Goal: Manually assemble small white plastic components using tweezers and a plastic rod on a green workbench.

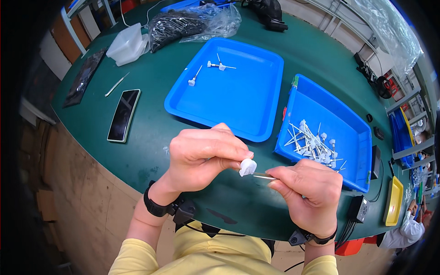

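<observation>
Between the thumb and fingers of my left hand (204, 158) is a small white plastic cap (248, 167). My right hand (309, 190) pinches a thin metal rod (263, 176), its tip at the cap's right side. Whether the rod enters the cap or only touches it I cannot tell. To the right, a deep blue tray (337, 103) contains a heap of white-headed metal pins (314, 145). A few similar pins (192, 81) lie in the far left part of a wider blue tray (233, 110) ahead of my hands.
On the green table (151, 158), a phone (123, 115) and a slim pointed tool (117, 84) lie at left. Behind them are a translucent container (126, 45) and a plastic bag of dark parts (176, 28). A black box with cables (359, 209) sits at the right edge, near a yellow tray (393, 201).
</observation>
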`<state>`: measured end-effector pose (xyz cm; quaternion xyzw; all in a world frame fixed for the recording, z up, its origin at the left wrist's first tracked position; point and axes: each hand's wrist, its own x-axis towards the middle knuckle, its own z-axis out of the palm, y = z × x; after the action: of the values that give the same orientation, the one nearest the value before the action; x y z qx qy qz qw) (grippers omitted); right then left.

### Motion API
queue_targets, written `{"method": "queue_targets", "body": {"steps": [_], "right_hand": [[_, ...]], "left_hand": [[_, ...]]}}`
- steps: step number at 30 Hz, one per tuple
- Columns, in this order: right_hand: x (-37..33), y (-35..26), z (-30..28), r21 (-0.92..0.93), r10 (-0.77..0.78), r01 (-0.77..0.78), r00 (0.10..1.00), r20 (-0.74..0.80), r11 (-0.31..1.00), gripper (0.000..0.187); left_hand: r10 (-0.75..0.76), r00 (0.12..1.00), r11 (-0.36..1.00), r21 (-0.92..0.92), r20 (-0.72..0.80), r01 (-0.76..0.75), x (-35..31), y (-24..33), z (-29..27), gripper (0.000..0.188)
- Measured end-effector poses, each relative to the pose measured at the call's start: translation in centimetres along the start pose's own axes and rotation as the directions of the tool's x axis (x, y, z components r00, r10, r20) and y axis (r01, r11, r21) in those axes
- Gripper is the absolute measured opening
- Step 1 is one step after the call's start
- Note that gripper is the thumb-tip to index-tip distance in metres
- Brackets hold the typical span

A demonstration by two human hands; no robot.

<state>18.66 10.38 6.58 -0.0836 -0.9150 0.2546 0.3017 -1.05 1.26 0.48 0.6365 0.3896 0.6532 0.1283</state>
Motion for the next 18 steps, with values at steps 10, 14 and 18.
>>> {"method": "queue_targets", "body": {"steps": [10, 14, 18], "right_hand": [[-0.01, 0.19, 0.22, -0.043, -0.009, 0.009, 1.0, 0.009, 0.999, 0.023], [0.06, 0.37, 0.22, 0.022, 0.019, -0.019, 0.999, 0.026, 1.0, 0.021], [0.48, 0.58, 0.09, 0.152, 0.065, -0.074, 0.996, 0.066, 0.986, 0.017]], "left_hand": [[0.015, 1.0, 0.997, 0.07, 0.013, -0.016, 0.1, 0.14, 0.06, 0.02], [0.013, 1.0, 0.999, 0.048, 0.015, -0.013, 0.1, 0.12, 0.08, 0.02], [-0.032, 0.999, 0.998, -0.051, 0.012, 0.032, -0.06, 0.09, 0.15, 0.021]]}}
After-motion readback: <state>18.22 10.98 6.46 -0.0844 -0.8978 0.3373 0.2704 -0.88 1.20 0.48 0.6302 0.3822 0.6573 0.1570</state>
